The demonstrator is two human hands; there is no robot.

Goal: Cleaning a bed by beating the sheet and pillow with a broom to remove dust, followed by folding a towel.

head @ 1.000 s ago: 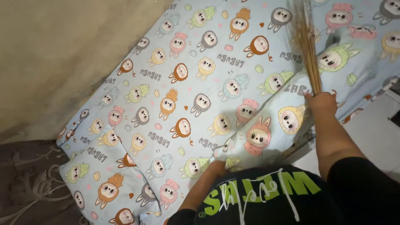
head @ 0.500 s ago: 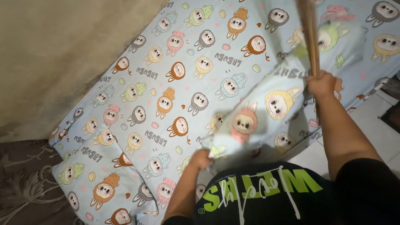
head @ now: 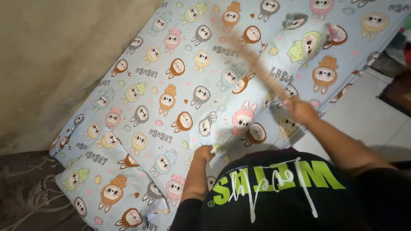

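Observation:
My right hand (head: 301, 110) grips a bundle of thin brown broom sticks (head: 252, 64) that slants up and left over the bed, blurred by motion. My left hand (head: 204, 153) pinches the near corner of a long pillow (head: 274, 81) in the same light blue cartoon-animal print as the sheet. The pillow lies tilted across the mattress (head: 171, 64), its far end toward the upper right. My black shirt with green and white lettering fills the bottom of the view.
A second printed pillow (head: 107, 184) lies at the lower left corner of the mattress. A beige wall (head: 51, 55) runs along the left. Dark patterned carpet (head: 25, 201) sits lower left, white floor tiles (head: 368, 115) on the right.
The stick bundle swung from upright at the right to slanting left across the pillow. The pillow shifted up and over onto the mattress, with my left hand still on its corner.

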